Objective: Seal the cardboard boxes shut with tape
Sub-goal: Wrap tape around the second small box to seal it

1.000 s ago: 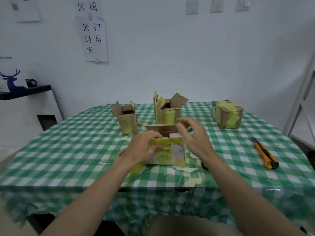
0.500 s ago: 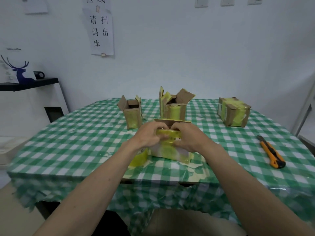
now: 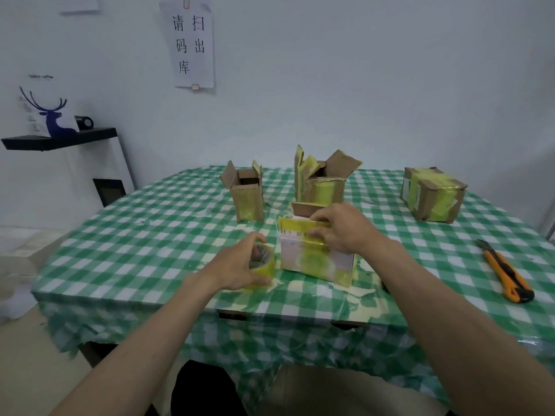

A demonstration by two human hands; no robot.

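A black shelf (image 3: 60, 141) with a deer-print card (image 3: 45, 115) stands by the wall, off the table's left side. A paper notice (image 3: 192, 43) hangs on the wall behind. The table (image 3: 135, 235), covered in green checked cloth, carries everything else.

Near the front edge, left of centre, the left hand (image 3: 237, 265) grips a roll of yellow tape (image 3: 262, 264), fingers curled over its top and thumb against its near side; the roll rests on the cloth. Behind it, toward the far edge, a small open cardboard box (image 3: 246, 193) stands upright with its flaps up.

Just right of the roll sits the box being sealed (image 3: 315, 253), close to the front edge at the middle, its rear flap still raised. The right hand (image 3: 342, 229) rests on its top, fingers curled, the fingertips pressing the yellow tape strip along the front upper edge. Directly behind stands a second open box (image 3: 322, 181).

Toward the far right corner lies a taped-shut box (image 3: 432, 195). Near the right edge lies an orange utility knife (image 3: 504, 273), well apart from the boxes.
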